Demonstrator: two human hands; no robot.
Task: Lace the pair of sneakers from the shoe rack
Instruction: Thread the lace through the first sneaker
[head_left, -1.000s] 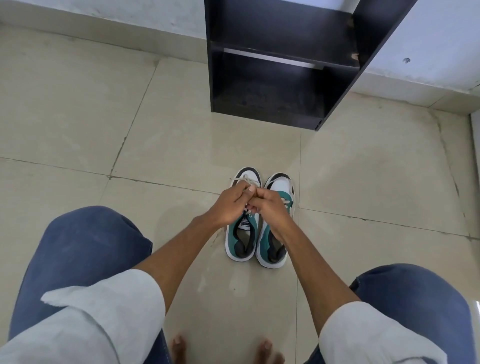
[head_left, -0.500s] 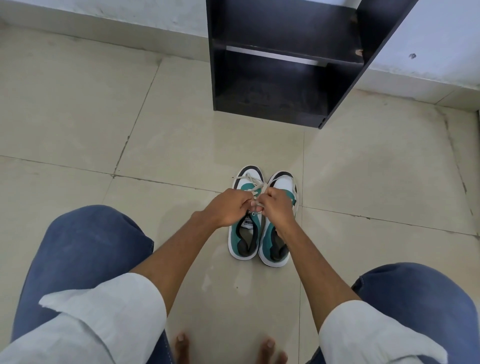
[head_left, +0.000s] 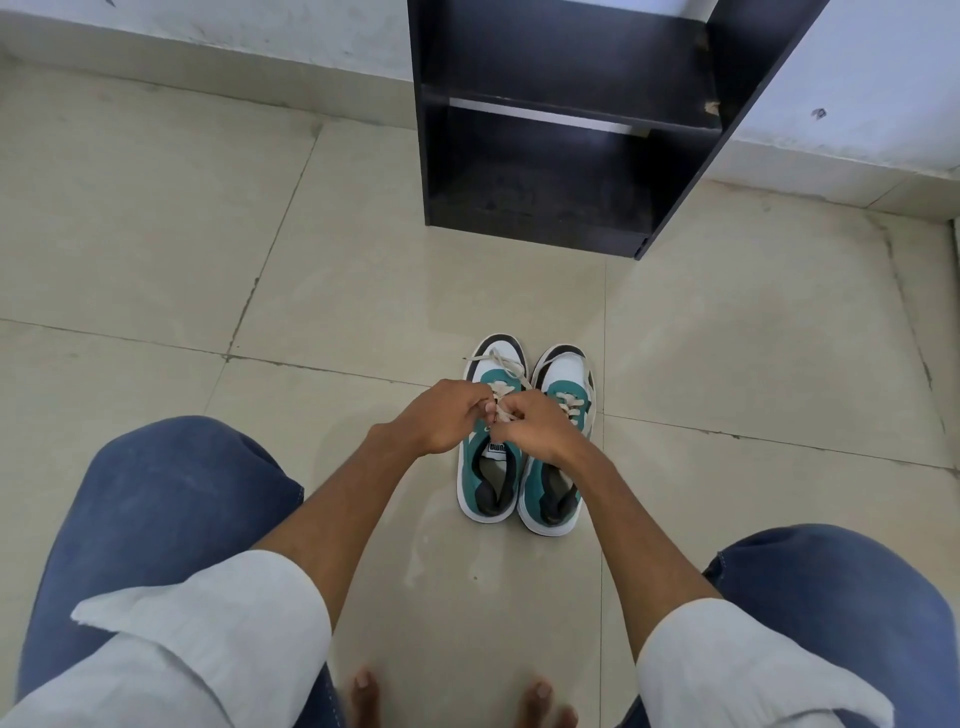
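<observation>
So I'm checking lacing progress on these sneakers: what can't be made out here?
- Head view: the left hand and right hand cover the middle of the left sneaker, hiding which eyelets the lace passes through.
- The right hand hides part of the right sneaker.
- The shoe rack is cut off by the top edge.

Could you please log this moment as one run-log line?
phase: lacing | left hand, right hand: pinching lace | left sneaker | right sneaker: laced
</observation>
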